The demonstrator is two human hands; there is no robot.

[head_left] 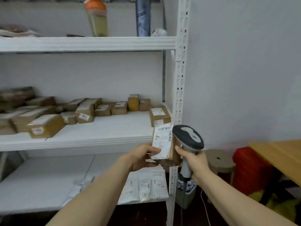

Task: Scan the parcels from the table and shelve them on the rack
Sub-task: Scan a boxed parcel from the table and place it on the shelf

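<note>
My left hand point(143, 156) grips a small cardboard parcel point(162, 141) with a white barcode label facing me, held upright in front of the rack's right post. My right hand point(192, 159) holds a grey and black barcode scanner point(189, 137) by its handle, its head right beside the parcel's label. The white metal rack point(88, 44) fills the left of the view. Its middle shelf point(104, 128) carries several brown parcels along the back and left, and one boxed parcel point(159, 114) at its right end.
The lower shelf holds white mailer bags point(146, 185). The top shelf has an orange-capped bottle point(97, 18) and a dark roll point(143, 17). Right of the rack stand a grey bin point(185, 196), a round stool point(219, 162), a red object point(250, 168) and a wooden table edge point(280, 157).
</note>
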